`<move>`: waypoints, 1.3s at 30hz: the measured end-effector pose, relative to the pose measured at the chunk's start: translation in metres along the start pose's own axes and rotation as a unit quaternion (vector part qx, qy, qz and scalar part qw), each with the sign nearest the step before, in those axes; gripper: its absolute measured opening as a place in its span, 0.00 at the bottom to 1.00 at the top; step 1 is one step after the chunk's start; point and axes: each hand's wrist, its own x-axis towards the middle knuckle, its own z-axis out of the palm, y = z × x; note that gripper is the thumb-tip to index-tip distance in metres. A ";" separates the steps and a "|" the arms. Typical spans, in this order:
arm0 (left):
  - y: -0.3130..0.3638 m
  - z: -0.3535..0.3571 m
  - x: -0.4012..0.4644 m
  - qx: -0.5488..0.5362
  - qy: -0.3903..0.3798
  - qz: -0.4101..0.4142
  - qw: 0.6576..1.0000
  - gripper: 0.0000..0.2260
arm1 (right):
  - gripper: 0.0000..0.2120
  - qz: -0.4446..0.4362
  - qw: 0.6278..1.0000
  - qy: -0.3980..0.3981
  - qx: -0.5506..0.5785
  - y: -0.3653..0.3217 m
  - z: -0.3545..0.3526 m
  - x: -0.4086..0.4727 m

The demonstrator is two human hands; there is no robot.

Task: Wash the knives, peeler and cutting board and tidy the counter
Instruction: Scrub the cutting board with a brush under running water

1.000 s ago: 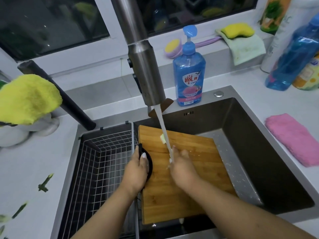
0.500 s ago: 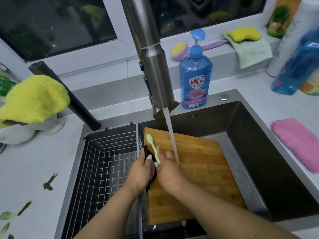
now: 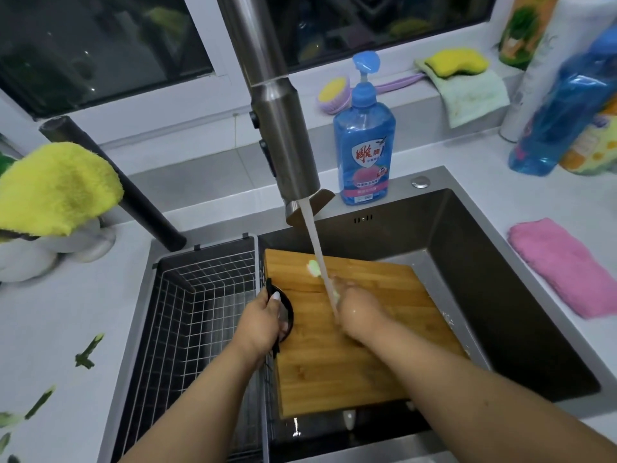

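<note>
A: Kitchen sink, mid-rinse. Cutting board (image 3: 350, 329) lies across the sink (image 3: 500, 262), right of the wire basket (image 3: 200, 312). My left hand (image 3: 263, 322) fingers closed on its black handle.

B: Right hand (image 3: 360, 312)?

A: Under the tap stream, fingers curled on sth pale green, prob. the peeler (image 3: 315, 267); can't confirm. Board looks stiff, heavy, wet-slick, so I'd grab the handle.

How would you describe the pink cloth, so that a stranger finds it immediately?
Start at the dark steel sink and look to the white counter on its right side. The pink folded fluffy cloth lies flat there, alone. The other cloths are yellow or pale green.
</note>
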 end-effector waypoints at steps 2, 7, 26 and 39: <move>0.001 0.001 0.000 -0.007 0.003 -0.009 1.000 0.11 | 0.29 0.037 0.998 0.002 -0.059 0.020 -0.008 -0.003; 0.003 0.002 0.004 0.017 0.010 0.001 1.000 0.11 | 0.24 -0.113 0.988 -0.044 0.094 0.008 0.009 -0.061; -0.004 0.003 0.023 -0.015 0.014 -0.066 0.998 0.17 | 0.22 -0.156 0.980 -0.047 0.112 0.041 -0.002 -0.099; -0.004 0.000 0.020 -0.028 -0.006 -0.082 0.996 0.12 | 0.19 -0.134 0.989 -0.053 0.023 0.066 -0.014 -0.093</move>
